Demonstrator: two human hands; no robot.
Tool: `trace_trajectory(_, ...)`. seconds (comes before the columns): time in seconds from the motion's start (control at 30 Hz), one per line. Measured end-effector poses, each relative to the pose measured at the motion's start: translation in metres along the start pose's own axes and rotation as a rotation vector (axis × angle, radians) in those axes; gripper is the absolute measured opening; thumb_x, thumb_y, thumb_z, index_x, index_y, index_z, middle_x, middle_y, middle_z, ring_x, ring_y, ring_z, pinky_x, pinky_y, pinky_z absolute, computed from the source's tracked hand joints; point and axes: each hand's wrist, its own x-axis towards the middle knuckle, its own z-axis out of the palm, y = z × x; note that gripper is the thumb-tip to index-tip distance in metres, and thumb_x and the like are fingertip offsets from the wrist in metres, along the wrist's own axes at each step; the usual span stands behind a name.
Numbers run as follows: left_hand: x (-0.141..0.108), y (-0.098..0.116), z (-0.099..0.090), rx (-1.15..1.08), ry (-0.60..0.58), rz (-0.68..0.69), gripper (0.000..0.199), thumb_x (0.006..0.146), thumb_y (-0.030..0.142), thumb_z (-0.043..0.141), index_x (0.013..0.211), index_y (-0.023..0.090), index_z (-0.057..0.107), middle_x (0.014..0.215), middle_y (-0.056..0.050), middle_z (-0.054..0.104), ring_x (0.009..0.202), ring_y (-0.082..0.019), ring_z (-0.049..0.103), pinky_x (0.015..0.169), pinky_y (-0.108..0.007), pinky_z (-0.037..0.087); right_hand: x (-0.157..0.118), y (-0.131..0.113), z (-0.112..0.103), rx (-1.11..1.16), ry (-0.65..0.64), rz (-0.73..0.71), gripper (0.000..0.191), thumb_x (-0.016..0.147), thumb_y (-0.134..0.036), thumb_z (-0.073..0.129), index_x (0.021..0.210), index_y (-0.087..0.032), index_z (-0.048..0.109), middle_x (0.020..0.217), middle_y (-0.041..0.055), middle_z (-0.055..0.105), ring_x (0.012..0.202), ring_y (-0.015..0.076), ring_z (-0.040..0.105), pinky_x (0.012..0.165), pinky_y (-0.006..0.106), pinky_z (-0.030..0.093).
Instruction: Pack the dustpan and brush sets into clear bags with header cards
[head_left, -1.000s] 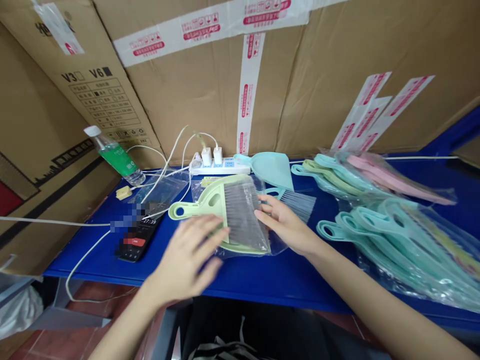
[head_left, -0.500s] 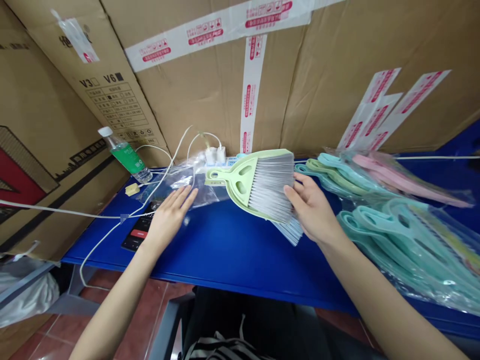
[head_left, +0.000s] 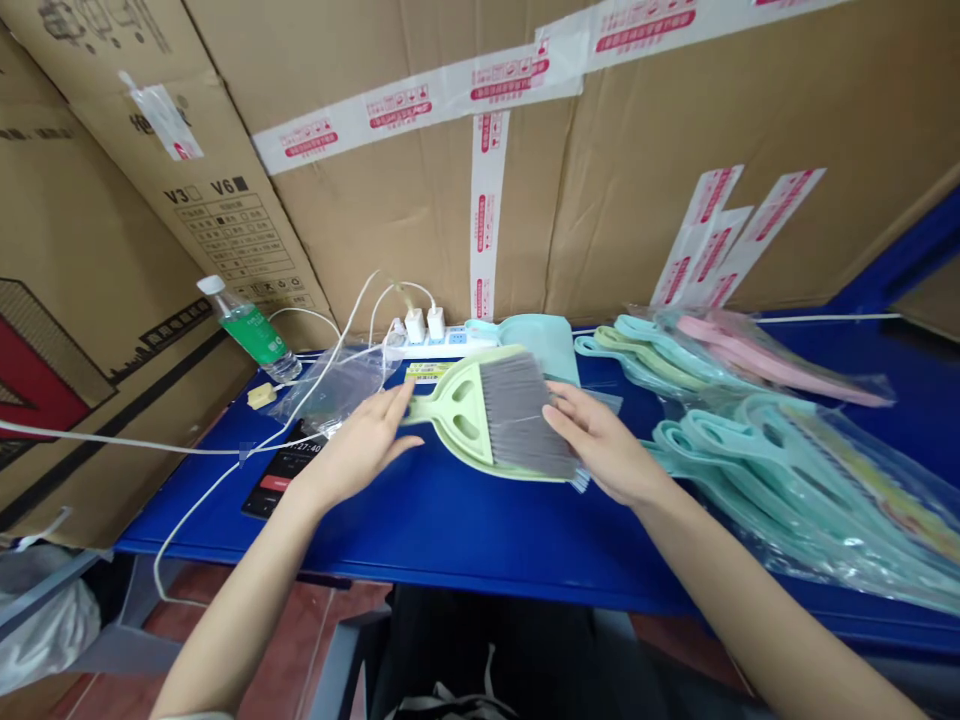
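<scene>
A light green dustpan point(head_left: 457, 462) with a matching grey-bristled hand brush point(head_left: 523, 418) laid over it is held level above the blue table. My right hand point(head_left: 600, 440) pinches the set at its wide bristle end, thumb on top. At the handle end, my left hand point(head_left: 360, 450) has its fingers stretched out and its thumb spread; the fingertips overlap the handle's end, and whether they touch it I cannot tell. Bluish bristles point(head_left: 581, 480) peek out below the dustpan's right corner. Behind the set lies a light blue dustpan point(head_left: 544, 345).
Plastic-wrapped dustpan sets in teal point(head_left: 765, 470) and pink point(head_left: 765, 360) lie at the right. A power strip point(head_left: 450, 343) with chargers, a bottle point(head_left: 251, 330), a phone point(head_left: 281, 475), a clear bag point(head_left: 337, 380) and loose white cables occupy the left and back. Cardboard boxes point(head_left: 390, 210) stand behind.
My left hand has moved right from the clear bag to the handle. The green set has come lower and slightly left in my right hand, and the light blue dustpan behind shows more.
</scene>
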Motion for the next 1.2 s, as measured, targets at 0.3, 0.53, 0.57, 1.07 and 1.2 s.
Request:
trace_trajectory(0.3,-0.002,0.028,-0.005,-0.183,0.031,0.073,0.036,0.101,0.044,0.034,0.116,0.018,0.054,0.107,-0.010,0.062,0.101,-0.024,0.063,0.088,-0.039,0.055,-0.054,-0.025,0.024,-0.945,0.157,-0.585,0.021,0.095,-0.027,0.048,0.103,-0.023,0.067,0.114,0.0117,0.064,0.106,0.0279,0.056,0.090,0.046,0.051)
trace_trajectory(0.53,0.009,0.037,-0.012,-0.116,0.009,0.156,0.037,0.101,0.042,0.031,0.118,0.015,0.052,0.108,-0.012,0.061,0.103,-0.025,0.061,0.088,-0.041,0.054,-0.044,-0.023,0.054,-0.946,0.072,-0.503,0.018,0.083,-0.028,0.070,0.073,-0.020,0.057,0.085,0.0053,0.056,0.085,0.0223,0.053,0.075,0.037,0.051)
trace_trajectory(0.57,0.012,0.037,-0.014,-0.115,-0.004,0.173,0.037,0.101,0.041,0.032,0.118,0.014,0.051,0.108,-0.012,0.060,0.103,-0.025,0.061,0.088,-0.041,0.054,-0.042,-0.022,0.054,-0.932,0.080,-0.495,0.021,0.081,-0.028,0.071,0.071,-0.020,0.055,0.084,0.0044,0.054,0.084,0.0219,0.053,0.074,0.035,0.050)
trace_trajectory(1.07,0.113,-0.015,-0.023,-0.123,0.082,0.084,0.033,0.096,0.034,0.047,0.121,0.015,0.055,0.110,-0.011,0.060,0.101,-0.024,0.060,0.093,-0.041,0.049,-0.054,-0.019,0.042,-1.241,0.346,-0.554,0.031,0.094,-0.038,0.050,0.082,-0.016,0.067,0.105,0.0183,0.063,0.107,0.0338,0.051,0.091,0.050,0.040)
trace_trajectory(1.2,0.161,-0.025,-0.004,-0.131,-0.001,0.115,0.031,0.095,0.030,0.050,0.120,0.014,0.058,0.111,-0.011,0.062,0.103,-0.022,0.060,0.091,-0.037,0.049,-0.052,-0.014,0.049,-1.261,0.316,-0.567,0.032,0.095,-0.030,0.044,0.089,-0.012,0.070,0.119,0.0223,0.065,0.122,0.0358,0.050,0.106,0.054,0.034)
